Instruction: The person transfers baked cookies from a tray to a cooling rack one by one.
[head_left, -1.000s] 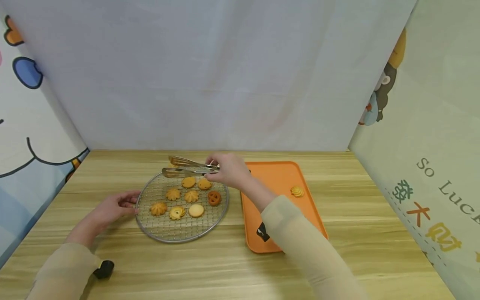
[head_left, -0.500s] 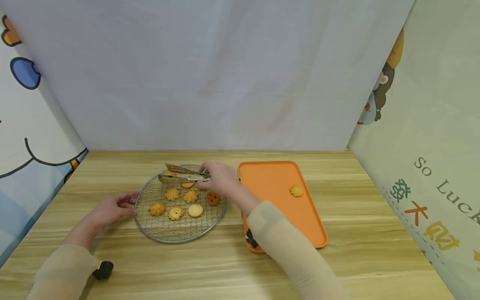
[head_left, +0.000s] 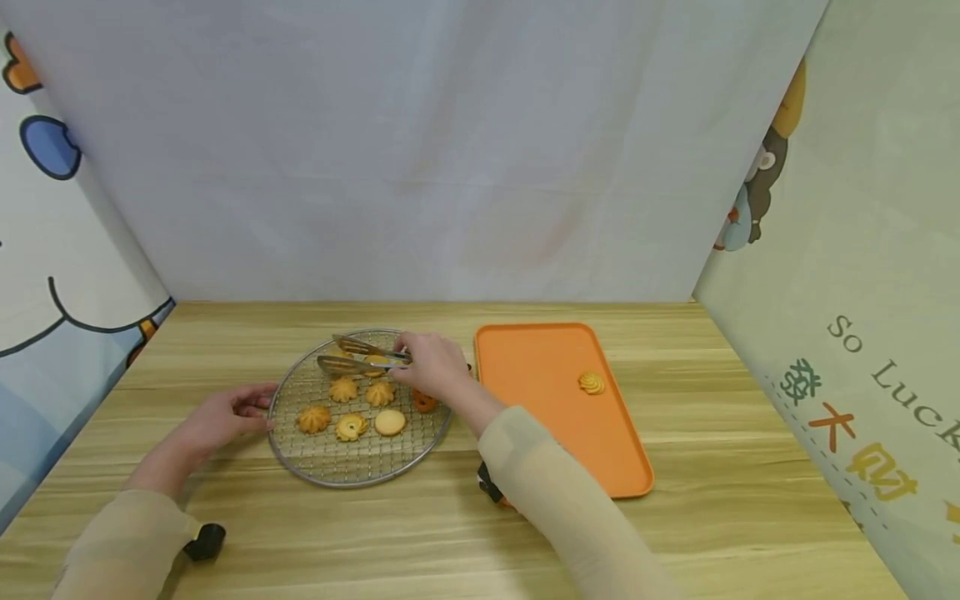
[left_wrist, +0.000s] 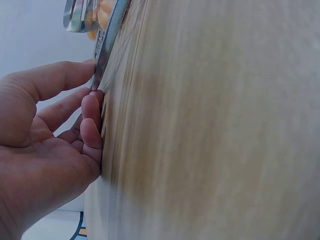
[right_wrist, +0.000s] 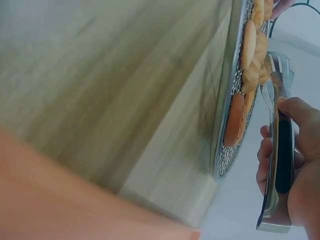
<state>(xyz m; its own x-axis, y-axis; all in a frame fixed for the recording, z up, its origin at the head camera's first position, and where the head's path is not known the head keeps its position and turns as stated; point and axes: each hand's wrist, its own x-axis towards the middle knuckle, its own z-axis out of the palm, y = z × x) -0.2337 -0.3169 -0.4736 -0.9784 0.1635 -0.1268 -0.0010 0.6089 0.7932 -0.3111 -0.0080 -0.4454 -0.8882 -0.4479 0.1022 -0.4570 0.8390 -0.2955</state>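
Note:
My right hand (head_left: 433,365) grips metal tongs (right_wrist: 284,145) with dark handle grips. In the head view the spread tong tips reach left over the back of a round wire cooling rack (head_left: 352,481), above the rear cookies. My left hand (head_left: 228,419) pinches the rack's left rim between thumb and fingers, as the left wrist view shows. Several cookies lie on the mesh, among them a pale round cookie (head_left: 389,422), a ring-shaped cookie (head_left: 350,427) and a reddish-brown pretzel-shaped cookie (head_left: 423,402), partly hidden by the right hand.
An orange tray (head_left: 540,354) lies to the right of the rack, with one swirled cookie (head_left: 591,383) near its right side. My right forearm crosses the tray's near left corner. A pale cloth wall stands behind the wooden table (head_left: 712,433), with printed panels at both sides.
My right hand has moved slightly left and toward me, lowering the tongs over the rear cookies. My left hand stays at the rack's rim.

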